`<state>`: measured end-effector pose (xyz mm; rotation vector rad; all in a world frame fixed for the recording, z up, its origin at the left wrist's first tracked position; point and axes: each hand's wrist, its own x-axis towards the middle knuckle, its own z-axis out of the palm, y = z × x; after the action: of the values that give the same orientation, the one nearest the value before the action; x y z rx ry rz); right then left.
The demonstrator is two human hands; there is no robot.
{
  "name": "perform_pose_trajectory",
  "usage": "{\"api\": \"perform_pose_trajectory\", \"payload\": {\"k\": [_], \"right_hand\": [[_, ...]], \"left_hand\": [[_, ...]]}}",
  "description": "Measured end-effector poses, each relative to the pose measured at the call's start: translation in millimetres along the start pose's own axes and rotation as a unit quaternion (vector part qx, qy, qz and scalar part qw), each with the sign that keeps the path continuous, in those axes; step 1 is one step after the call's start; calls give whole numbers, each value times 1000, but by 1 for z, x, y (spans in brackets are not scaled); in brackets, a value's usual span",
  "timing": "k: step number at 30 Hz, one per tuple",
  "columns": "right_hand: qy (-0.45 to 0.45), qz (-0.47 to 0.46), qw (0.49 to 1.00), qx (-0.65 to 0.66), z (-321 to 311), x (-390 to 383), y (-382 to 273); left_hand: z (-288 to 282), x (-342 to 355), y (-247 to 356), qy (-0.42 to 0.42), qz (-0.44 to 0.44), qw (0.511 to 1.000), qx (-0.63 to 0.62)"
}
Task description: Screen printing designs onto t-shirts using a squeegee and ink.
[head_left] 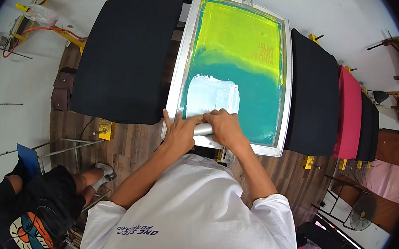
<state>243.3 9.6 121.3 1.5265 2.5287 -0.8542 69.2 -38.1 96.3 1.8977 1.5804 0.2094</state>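
In front of me lies a screen-printing frame (285,99) with a silver metal rim. Its mesh (257,106) is yellow-green at the far end and teal nearer to me. White ink (209,94) is spread in a thick patch on the near left part of the mesh. Both hands grip a silver-handled squeegee (203,129) at the near edge of that patch. My left hand (181,133) holds its left end, index finger raised over the frame's left side. My right hand (225,128) is wrapped over its right end. The squeegee's blade is hidden.
A black-covered board (129,60) stands to the left of the frame. Another black board (313,97) and a red one (347,114) are at the right. Yellow brackets (106,129) stick out below the boards. A person in black (53,192) sits at lower left. A fan (363,212) stands at right.
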Motion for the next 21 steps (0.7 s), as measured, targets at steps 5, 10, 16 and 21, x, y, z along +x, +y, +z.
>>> {"api": "perform_pose_trajectory", "payload": {"k": [5, 10, 16, 21], "right_hand": [[-6, -6, 1000, -17, -11, -2, 1], [20, 49, 999, -9, -27, -6, 4], [216, 114, 961, -128, 10, 5, 2], [265, 81, 948, -155, 64, 5, -10]], "left_hand": [[-9, 10, 8, -40, -33, 998, 29], [-31, 44, 13, -11, 74, 997, 10], [-16, 82, -16, 59, 220, 974, 13], [11, 55, -44, 76, 195, 978, 20]]}}
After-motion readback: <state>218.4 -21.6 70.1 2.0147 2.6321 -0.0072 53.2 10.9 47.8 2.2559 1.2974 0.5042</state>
